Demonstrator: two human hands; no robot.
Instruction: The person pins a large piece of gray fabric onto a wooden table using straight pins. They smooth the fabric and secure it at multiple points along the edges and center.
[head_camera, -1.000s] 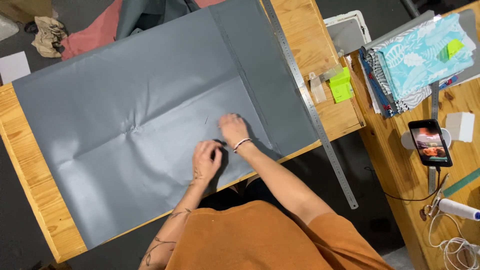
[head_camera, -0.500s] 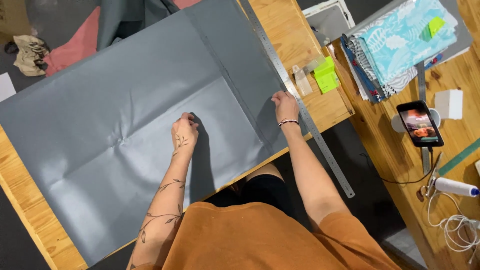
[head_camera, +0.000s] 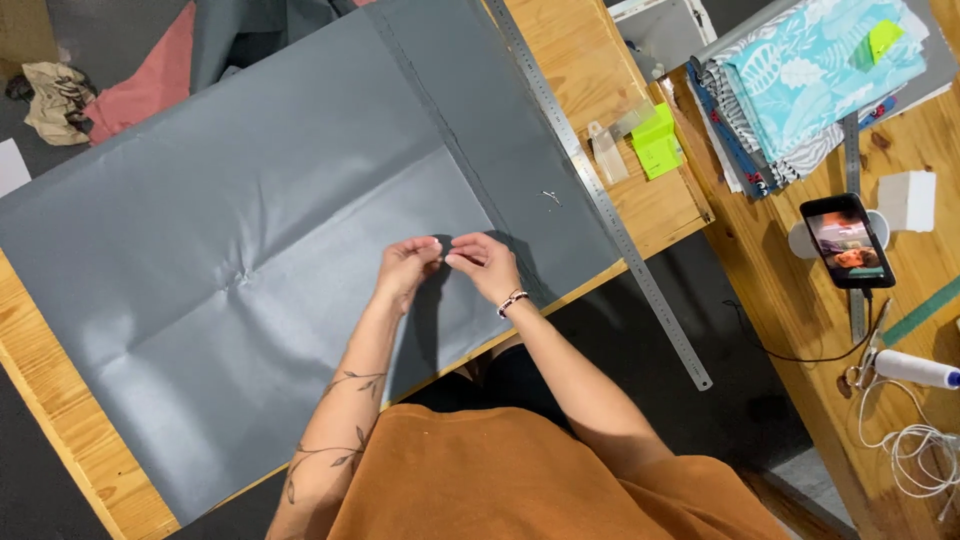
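Note:
A large grey fabric sheet (head_camera: 250, 250) lies spread over the wooden table (head_camera: 60, 440), with a fold line running up its right part. My left hand (head_camera: 405, 268) and my right hand (head_camera: 487, 263) meet near the middle of the sheet. Their fingertips are pinched close together just above the cloth. Whether they hold something small or the cloth itself is too small to tell. A few small pins (head_camera: 551, 197) lie on the fabric to the right of my hands.
A long metal ruler (head_camera: 600, 190) lies along the sheet's right edge. Beyond it are green sticky notes (head_camera: 657, 143), a clear small bottle (head_camera: 606, 155), stacked patterned fabrics (head_camera: 810, 70), a phone on a stand (head_camera: 846, 240), scissors (head_camera: 868, 352) and a white cable (head_camera: 915, 440).
My hands were apart half a second ago, the right near the ruler and the left on mid-sheet. Now both have come together with fingertips touching at the sheet's centre.

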